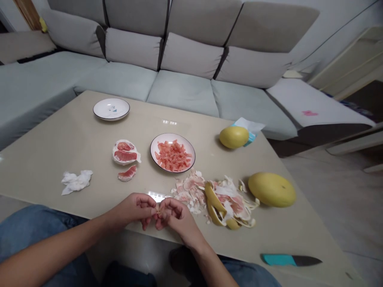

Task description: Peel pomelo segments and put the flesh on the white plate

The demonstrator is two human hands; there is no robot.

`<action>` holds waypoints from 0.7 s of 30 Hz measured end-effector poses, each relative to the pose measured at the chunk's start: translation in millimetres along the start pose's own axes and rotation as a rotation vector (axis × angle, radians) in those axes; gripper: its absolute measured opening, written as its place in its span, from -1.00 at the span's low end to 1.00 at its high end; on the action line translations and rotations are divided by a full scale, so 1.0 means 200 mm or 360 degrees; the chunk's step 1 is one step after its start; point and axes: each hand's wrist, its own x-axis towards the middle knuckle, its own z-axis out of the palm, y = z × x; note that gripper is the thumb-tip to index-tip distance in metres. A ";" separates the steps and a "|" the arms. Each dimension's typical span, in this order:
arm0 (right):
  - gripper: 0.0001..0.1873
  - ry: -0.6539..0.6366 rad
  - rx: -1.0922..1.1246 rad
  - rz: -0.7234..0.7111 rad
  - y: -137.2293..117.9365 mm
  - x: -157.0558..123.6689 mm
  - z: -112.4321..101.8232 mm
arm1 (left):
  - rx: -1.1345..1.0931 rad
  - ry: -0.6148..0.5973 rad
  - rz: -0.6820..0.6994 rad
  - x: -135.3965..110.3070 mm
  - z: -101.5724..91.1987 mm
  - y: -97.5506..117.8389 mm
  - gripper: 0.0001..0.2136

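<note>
Over the table's near edge, my left hand (140, 208) and my right hand (177, 215) meet fingertip to fingertip. Both pinch a small pale piece of pomelo (158, 209), mostly covered by the fingers. Beyond them, a dark-rimmed plate (153, 154) carries a heap of pink pomelo flesh (173, 156). Left of that plate lies a partly opened, peeled pomelo (125, 152), with a loose segment (127, 173) in front of it. Just right of my right hand is a pile of pale membranes (190, 189) and yellow rind (214, 203).
Two whole pomelos (271, 189) (233, 137) are on the right, the farther beside a tissue pack (251, 128). A knife (291, 260) with a turquoise handle lies near the front right. Crumpled tissue (77, 181) and another plate (103, 113) are left. A sofa (182, 91) stands behind.
</note>
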 end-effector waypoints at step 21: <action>-0.80 0.0722 -0.1416 -0.0580 -0.56 0.42 -0.47 | -0.0020 0.0353 0.0312 0.51 -0.05 0.57 -0.82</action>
